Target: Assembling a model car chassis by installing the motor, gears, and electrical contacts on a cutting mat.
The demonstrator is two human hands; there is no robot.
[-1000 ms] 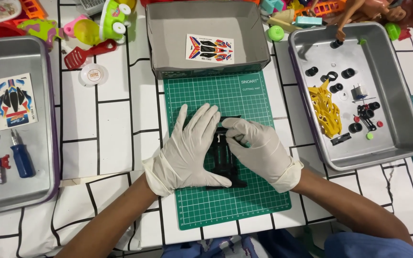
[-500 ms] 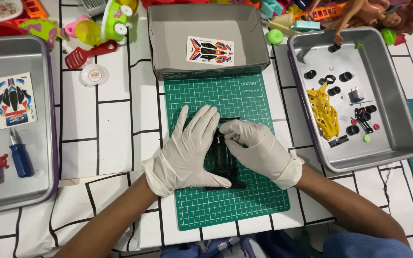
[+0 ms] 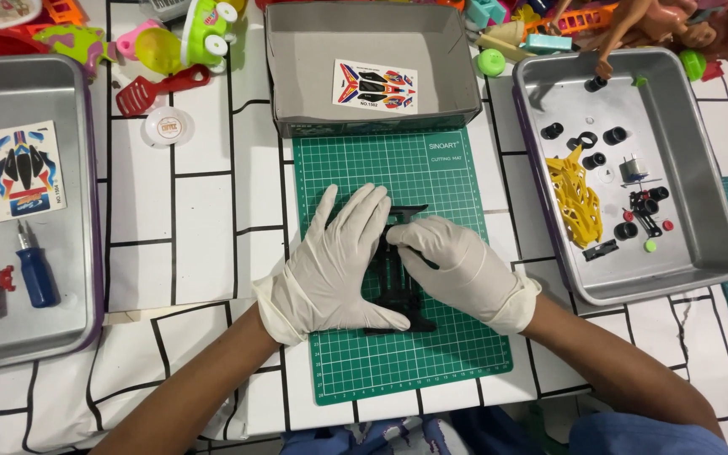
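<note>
The left hand (image 3: 334, 265) lies flat and the right hand (image 3: 457, 265) is curled, both pressing one black toy car frame (image 3: 398, 282) on the green mat (image 3: 398, 168). Pushing too hard could snap the thin frame or make it slide. The grey box (image 3: 297, 76) sits close ahead; the tray of small parts (image 3: 709, 211) is near the right arm.

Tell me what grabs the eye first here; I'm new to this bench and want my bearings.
Two gloved hands, left hand and right hand, press on a black chassis on the green mat in the middle. On the right, a tray holds a yellow body and small black wheels. A grey box with a sticker sheet stands behind the mat.
</note>
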